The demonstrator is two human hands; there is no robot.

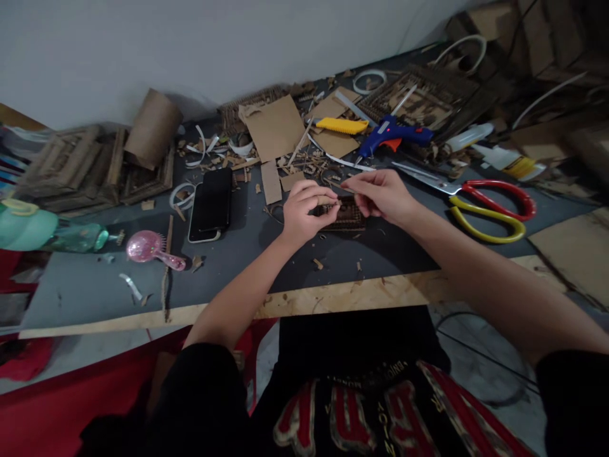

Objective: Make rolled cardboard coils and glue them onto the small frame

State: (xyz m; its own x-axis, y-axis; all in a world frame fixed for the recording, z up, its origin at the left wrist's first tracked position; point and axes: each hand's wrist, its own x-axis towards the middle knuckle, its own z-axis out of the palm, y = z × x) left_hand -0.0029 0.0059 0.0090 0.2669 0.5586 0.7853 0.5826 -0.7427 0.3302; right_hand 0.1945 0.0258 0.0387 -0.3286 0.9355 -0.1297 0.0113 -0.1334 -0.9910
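Observation:
Near the table's middle lies a small brown rectangular cardboard piece with ridged edges. My left hand is over its left end, thumb and index finger pinched together at a tiny brown bit. My right hand is just above its right side, fingers closed around the end of a thin strip that points toward the left hand. What lies between the right fingertips is too small to make out clearly. Behind the hands are small cardboard scraps.
A blue glue gun, a yellow cutter and red-and-yellow scissors lie behind and right. Phones, a pink hairbrush, a green bottle and a cardboard roll are on the left.

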